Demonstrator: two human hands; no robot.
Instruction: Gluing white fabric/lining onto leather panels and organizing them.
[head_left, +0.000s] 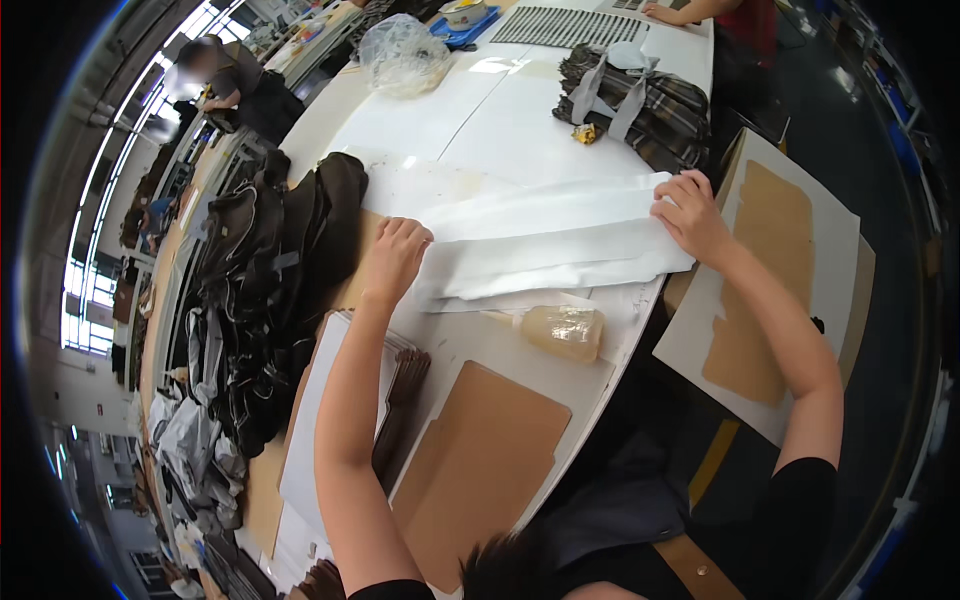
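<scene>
Stretched across the table between my hands is a long white sheet (545, 256) with layered, slightly wavy folds along its length. My left hand (402, 248) is closed at its left end, fingers curled over the edge. At the right end, my right hand (692, 215) pinches the upper corner between thumb and fingers. Just below the sheet lies a clear bottle (563, 332) of yellowish contents, on its side with a pale tip pointing left. Nearer to me is a flat brown board (482, 455). Beside my left forearm are white sheets (325, 430) and a stack of dark brown pieces (402, 388).
A heap of dark bags or garments (265, 290) lines the left side. Farther off are a plaid fabric bundle (665, 110), a clear plastic bag (403, 58), a blue tray (465, 32) and rows of grey strips (570, 27). A carton (835, 230) stands right. Other people work beyond.
</scene>
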